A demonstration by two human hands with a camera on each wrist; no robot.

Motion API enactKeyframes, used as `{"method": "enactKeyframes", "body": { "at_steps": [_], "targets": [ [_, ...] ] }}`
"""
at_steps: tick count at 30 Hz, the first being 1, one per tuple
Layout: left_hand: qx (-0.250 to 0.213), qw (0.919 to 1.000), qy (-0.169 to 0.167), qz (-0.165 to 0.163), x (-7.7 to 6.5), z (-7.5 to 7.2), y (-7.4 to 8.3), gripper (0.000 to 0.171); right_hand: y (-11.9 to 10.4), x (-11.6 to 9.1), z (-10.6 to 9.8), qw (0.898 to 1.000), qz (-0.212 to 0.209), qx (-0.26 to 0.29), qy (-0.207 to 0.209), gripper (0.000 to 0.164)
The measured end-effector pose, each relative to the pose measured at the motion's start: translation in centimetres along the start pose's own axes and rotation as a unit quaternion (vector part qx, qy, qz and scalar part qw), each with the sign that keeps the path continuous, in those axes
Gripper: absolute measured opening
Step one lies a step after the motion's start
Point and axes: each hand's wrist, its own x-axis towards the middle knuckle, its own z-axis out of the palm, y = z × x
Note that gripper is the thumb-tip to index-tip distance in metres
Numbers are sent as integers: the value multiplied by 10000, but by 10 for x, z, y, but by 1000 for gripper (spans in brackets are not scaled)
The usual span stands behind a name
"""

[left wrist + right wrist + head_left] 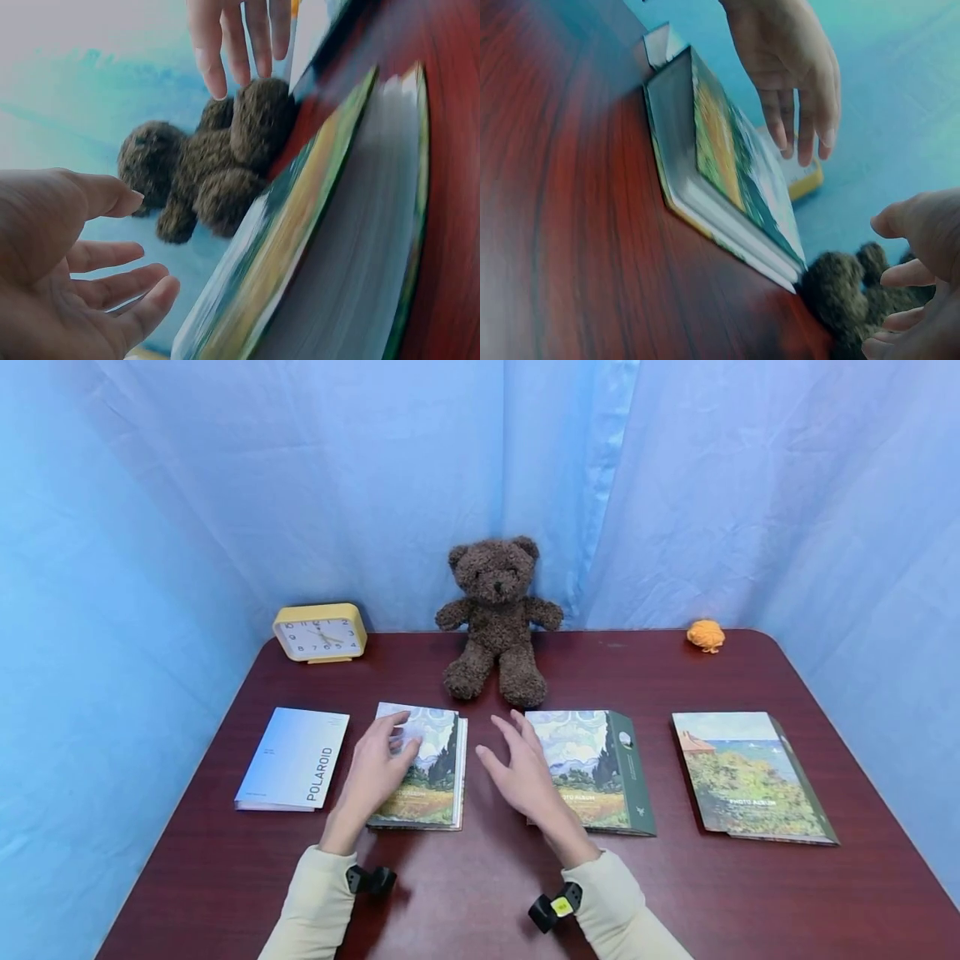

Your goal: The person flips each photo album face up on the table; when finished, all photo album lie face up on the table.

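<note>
My left hand (378,768) hovers over the left side of a photo album (435,777) with a landscape painting on its cover. Its fingers are spread and loosely bent, holding nothing. In the left wrist view the album's page block (337,225) shows between its two covers. My right hand (522,772) is also relaxed and holds nothing. It hangs between that album and a green-sided sleeve (581,760) bearing the same painting, overlapping the sleeve's left edge in the head view. From the right wrist camera, the album (727,165) lies flat on the table.
A white Polaroid album (292,760) lies on the left of the dark red table (495,893). Farther right is a photo album with a seaside painting (750,777). Along the back are a yellow clock (321,635), a brown teddy bear (498,618) and an orange yarn ball (706,635).
</note>
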Motion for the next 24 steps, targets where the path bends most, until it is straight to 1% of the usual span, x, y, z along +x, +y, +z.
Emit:
{"method": "enactKeyframes", "body": {
  "at_steps": [3,6,8,10,13,17,20,24],
  "targets": [
    [-84,9999,-91,76,0,11,5,45,9,-1,-11,9999,-69,-50,118,54],
    [-195,9995,-254,25,-1,22,11,46,19,-3,-21,9996,-123,-98,223,54],
    [-256,9990,-350,63,-2,29,15,47,25,-4,-29,9995,-99,-124,288,54],
    [-328,9983,-481,77,-2,35,19,48,31,-5,-36,9992,-37,-190,337,54],
    [-385,9969,-643,225,-4,46,24,50,40,-9,-48,9986,15,-349,404,55],
    [-451,9936,-984,332,-8,59,31,52,53,-17,-64,9974,75,-548,454,57],
    [-487,9904,-1238,374,-10,68,37,53,62,-24,-74,9965,192,-671,450,59],
    [-552,9866,-1478,403,-11,84,44,57,74,-32,-85,9951,424,-793,420,61]
  ]
}}
